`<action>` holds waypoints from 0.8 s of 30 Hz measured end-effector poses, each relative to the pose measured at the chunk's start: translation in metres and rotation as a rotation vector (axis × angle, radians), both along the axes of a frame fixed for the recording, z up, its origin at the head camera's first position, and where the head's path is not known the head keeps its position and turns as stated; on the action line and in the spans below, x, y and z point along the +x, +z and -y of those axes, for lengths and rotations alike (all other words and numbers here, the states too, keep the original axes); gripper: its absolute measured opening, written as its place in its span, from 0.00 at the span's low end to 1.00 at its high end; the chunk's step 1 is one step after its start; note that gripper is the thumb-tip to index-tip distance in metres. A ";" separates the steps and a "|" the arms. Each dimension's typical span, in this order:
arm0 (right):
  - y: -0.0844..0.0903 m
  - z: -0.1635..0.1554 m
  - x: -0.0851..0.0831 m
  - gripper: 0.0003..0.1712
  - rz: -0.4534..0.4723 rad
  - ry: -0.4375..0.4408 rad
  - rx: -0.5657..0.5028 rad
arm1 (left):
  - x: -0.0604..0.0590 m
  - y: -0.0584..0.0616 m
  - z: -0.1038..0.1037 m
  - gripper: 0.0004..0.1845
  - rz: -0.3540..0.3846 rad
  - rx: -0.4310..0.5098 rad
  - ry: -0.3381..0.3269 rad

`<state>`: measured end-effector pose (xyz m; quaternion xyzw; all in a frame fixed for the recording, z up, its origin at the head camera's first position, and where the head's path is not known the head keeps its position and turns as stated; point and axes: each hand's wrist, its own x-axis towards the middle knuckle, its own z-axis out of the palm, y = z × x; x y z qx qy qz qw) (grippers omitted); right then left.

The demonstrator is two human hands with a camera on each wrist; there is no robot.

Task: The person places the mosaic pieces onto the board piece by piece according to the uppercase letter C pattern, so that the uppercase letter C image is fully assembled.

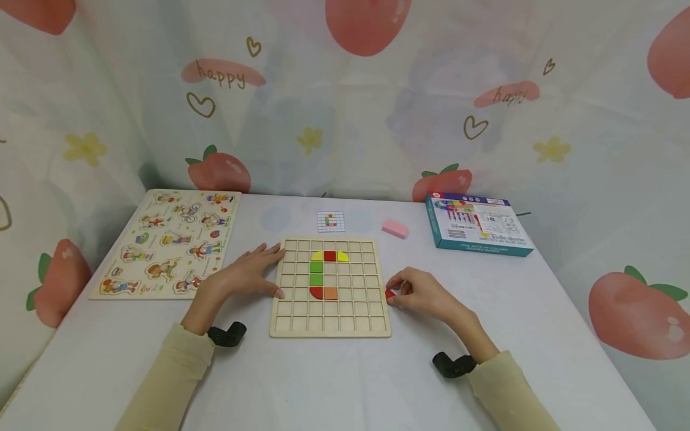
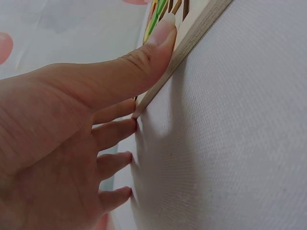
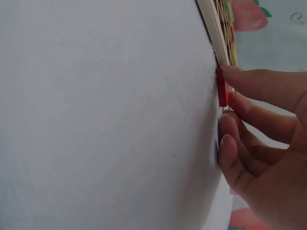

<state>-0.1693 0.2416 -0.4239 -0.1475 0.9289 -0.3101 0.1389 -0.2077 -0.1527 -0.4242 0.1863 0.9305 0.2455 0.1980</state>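
Observation:
A wooden grid board [image 1: 330,326] lies in the middle of the white table; its cells hold yellow, red, green and orange pieces [image 1: 324,273] forming a C shape. My left hand [image 1: 245,275] rests flat against the board's left edge [image 2: 192,45], thumb [image 2: 144,60] on the frame, fingers straight on the cloth. My right hand [image 1: 417,292] sits just right of the board and pinches a small red piece [image 1: 389,293] between thumb and fingers. The right wrist view shows that red piece [image 3: 221,87] on edge at my fingertips [image 3: 225,143], next to the board's side [image 3: 213,28].
A small pattern card [image 1: 330,221] lies beyond the board, with a pink block [image 1: 395,228] to its right. A blue-sided box [image 1: 477,223] stands at the far right, a wooden figure puzzle [image 1: 167,242] at the left. Strawberry-print curtain surrounds the table.

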 end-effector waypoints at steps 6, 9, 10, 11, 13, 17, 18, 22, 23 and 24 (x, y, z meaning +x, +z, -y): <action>0.001 0.004 -0.001 0.15 0.014 -0.014 0.019 | -0.001 -0.002 0.001 0.54 -0.006 -0.001 0.002; 0.001 0.006 -0.001 0.15 0.027 -0.016 0.014 | -0.001 -0.003 0.001 0.54 -0.004 0.003 0.004; 0.001 0.006 -0.001 0.15 0.034 -0.020 0.008 | -0.001 -0.002 0.001 0.53 -0.003 0.006 0.006; 0.001 0.007 -0.001 0.15 0.041 -0.024 0.001 | -0.001 -0.002 0.001 0.53 -0.003 0.008 0.006; 0.001 0.006 -0.001 0.14 0.046 -0.024 -0.012 | 0.000 -0.001 0.001 0.54 -0.002 0.012 0.008; 0.000 0.005 -0.001 0.13 0.020 -0.013 -0.039 | 0.001 -0.001 0.001 0.53 -0.006 0.015 0.007; 0.000 0.005 -0.001 0.12 0.001 -0.004 -0.045 | 0.001 -0.001 0.001 0.53 -0.008 0.015 0.006; 0.000 0.006 0.000 0.10 -0.063 -0.010 -0.070 | 0.001 -0.001 0.001 0.53 -0.012 0.014 0.001; 0.000 0.006 0.000 0.10 -0.070 -0.015 -0.080 | 0.001 -0.001 0.001 0.53 -0.012 0.013 0.002; 0.000 0.007 0.000 0.10 -0.076 -0.021 -0.090 | 0.001 -0.001 0.001 0.53 -0.012 0.011 0.003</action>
